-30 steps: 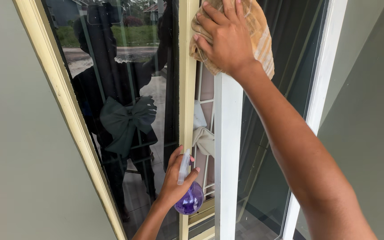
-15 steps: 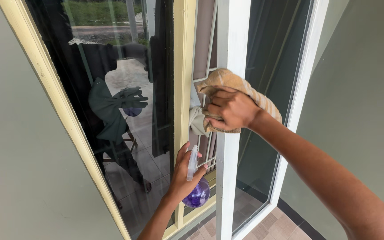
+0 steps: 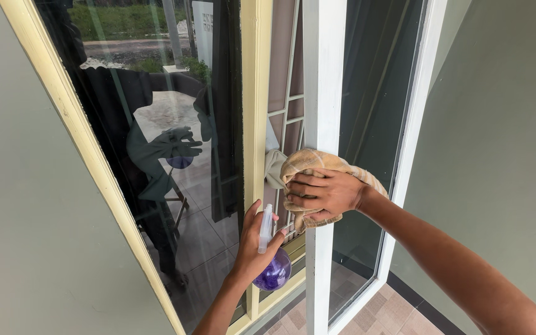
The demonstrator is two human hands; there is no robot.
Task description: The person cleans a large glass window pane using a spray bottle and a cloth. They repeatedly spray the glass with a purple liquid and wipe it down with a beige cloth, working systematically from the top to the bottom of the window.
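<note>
Landmark: white window frame upright (image 3: 322, 74), the vertical edge of the opened casement; every place below is given from it.
Right hand (image 3: 325, 193): fingers curled shut around a tan striped cloth (image 3: 317, 162), pressing it flat against the upright a little below mid-height.
Cloth: bunched over the face of the upright, wrapping slightly round its left edge; a fold hangs under the hand.
Left hand (image 3: 252, 251): left of the upright and lower, closed around a spray bottle (image 3: 272, 268) with purple liquid; the clear nozzle points up and the fingers clasp the neck. Whether the trigger is squeezed cannot be told.
Change noted: one second ago the cloth sat high on the upright near the top of view; half a second ago it was at mid-height; it now sits lower again. The bottle hand has held its place throughout.
Reading: in my judgement this is a downward wiping stroke, with the upper stretch covered and the lowest part still unwiped.
Surroundings: yellow frame post (image 3: 254, 99) just left of the upright; dark glass pane (image 3: 156, 93) further left, reflecting the person; tiled floor (image 3: 398, 307) below right.
</note>
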